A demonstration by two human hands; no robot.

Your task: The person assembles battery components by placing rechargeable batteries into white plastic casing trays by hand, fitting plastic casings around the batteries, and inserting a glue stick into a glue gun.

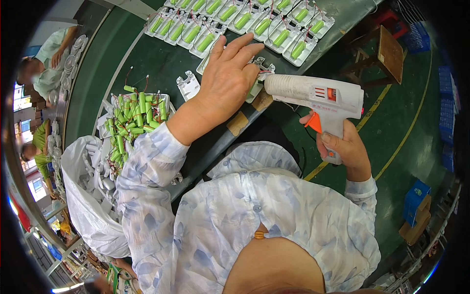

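My right hand (345, 144) is closed round the handle of a white hot glue gun (313, 93) with an orange trigger. The gun's nozzle end points left, at a white plastic casing (253, 92) on the bench edge. Over that casing reaches my left hand (227, 73), its fingers stretched out and apart; whether it touches the casing is hidden. Just left of this hand lies another white casing (187, 85). Rows of white casings (203, 43), each with a green battery cell (205, 42) and thin wires, stand beyond my left fingers.
Loose green cells (138, 117) with wires are heaped on the left, beside a white sack (81, 171) of white plastic parts. A wooden stool (391, 56) stands at the right, with blue crates (446, 105) farther over. Other people (51, 54) sit along the far left bench.
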